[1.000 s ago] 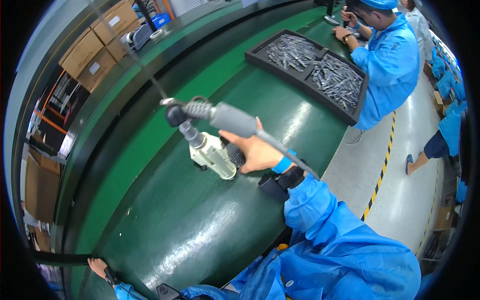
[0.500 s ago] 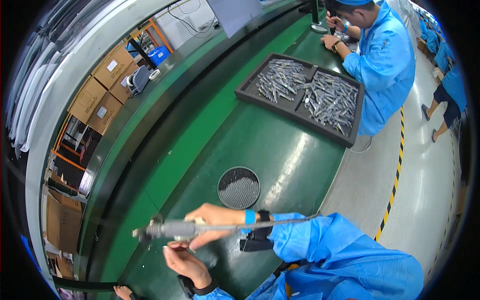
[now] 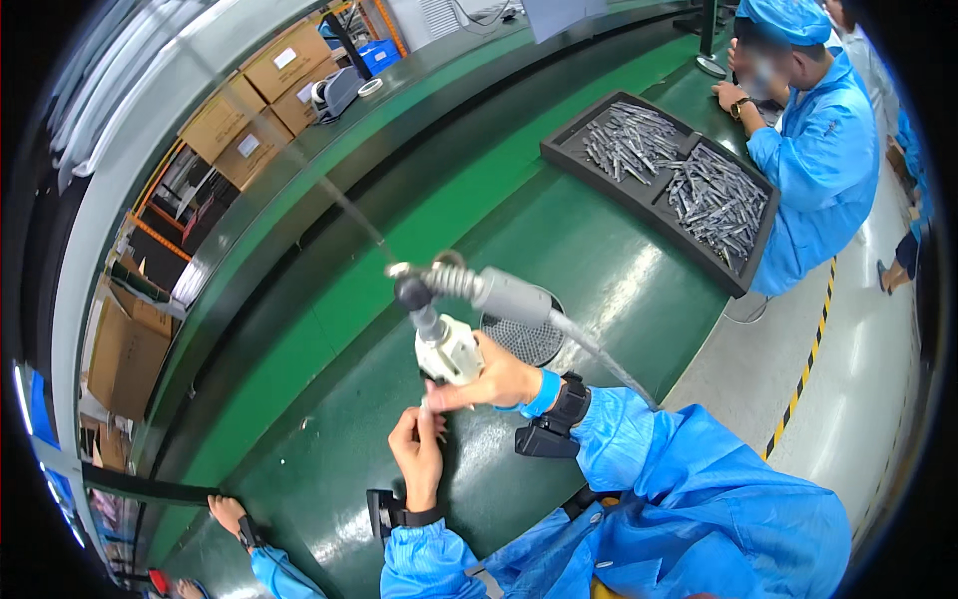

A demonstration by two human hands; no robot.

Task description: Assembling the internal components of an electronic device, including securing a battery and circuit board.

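My right hand [image 3: 507,377] is wrapped round the white body of a power screwdriver [image 3: 449,349], which hangs from a thin cord and has a grey cable fitting at its top. The tool leans slightly, and its lower end is hidden by my fingers. Right below it, my left hand [image 3: 417,454] pinches something small between thumb and fingertips, too small to make out. The two hands nearly touch at the tool's lower end. Behind the tool, partly covered by it, lies a round dark dish [image 3: 539,339] filled with small grey pieces.
A black two-part tray [image 3: 654,205] of metal pen-like parts stands farther off, beside a co-worker [image 3: 818,150] in blue. Another person's hand [image 3: 230,514] rests at the lower left. A tape dispenser [image 3: 339,93] and cardboard boxes [image 3: 249,150] stand beyond the green bench [image 3: 399,230].
The screwdriver has swung from lying almost level to nearly upright. My right hand has turned with it, and my left hand has come up under its lower end. The view has shifted left.
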